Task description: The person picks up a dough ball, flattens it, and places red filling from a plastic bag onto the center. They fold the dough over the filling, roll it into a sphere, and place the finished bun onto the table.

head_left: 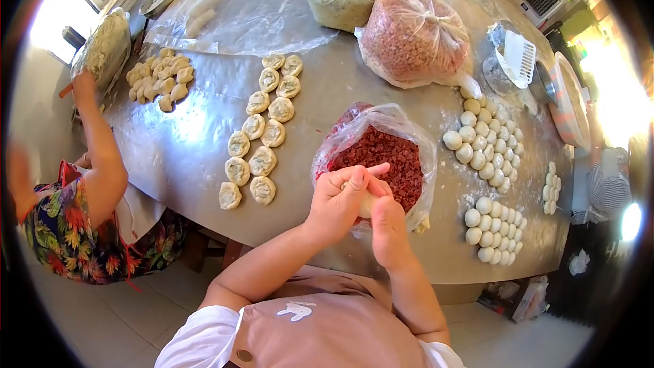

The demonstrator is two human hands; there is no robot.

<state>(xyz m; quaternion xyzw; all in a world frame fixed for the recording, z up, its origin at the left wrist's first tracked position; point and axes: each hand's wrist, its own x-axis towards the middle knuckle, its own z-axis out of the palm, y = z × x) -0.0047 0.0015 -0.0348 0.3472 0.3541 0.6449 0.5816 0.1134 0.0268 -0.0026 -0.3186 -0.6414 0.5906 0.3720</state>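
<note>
Shiny metal table (197,150); left hand (338,199), right hand (390,226): grip closed on soft dough lump (366,203).

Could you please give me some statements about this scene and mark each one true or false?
1. The left hand and the right hand together hold a piece of dough. True.
2. The bag of red filling is tied shut. False: it is open at the top.
3. The filled pastries lie in two rows on the table. True.
4. The dough balls lie to the left of the hands. False: they lie to the right.
</note>
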